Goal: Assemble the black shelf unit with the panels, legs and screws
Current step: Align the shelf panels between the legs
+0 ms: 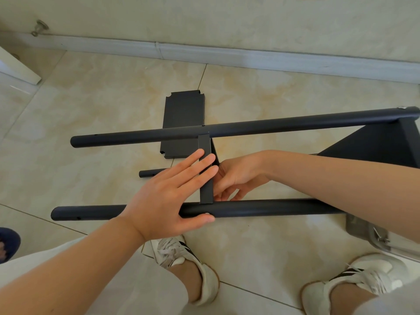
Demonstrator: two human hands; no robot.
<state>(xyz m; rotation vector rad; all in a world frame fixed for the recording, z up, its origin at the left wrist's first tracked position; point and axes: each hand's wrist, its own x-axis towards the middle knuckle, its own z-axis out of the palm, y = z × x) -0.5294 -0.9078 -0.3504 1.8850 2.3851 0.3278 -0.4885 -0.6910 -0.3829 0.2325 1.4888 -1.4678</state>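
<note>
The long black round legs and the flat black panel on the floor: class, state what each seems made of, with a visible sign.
Long black round legs: probably metal tube, matt painted; small drilled holes, soft sheen. Flat black panel: likely thin sheet metal, matt; notched corners, thin edge; coated board possible.

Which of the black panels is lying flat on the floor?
The notched-corner panel beyond the far leg. The middle panel and the end panel at right stand on edge between that leg and the near leg.
</note>
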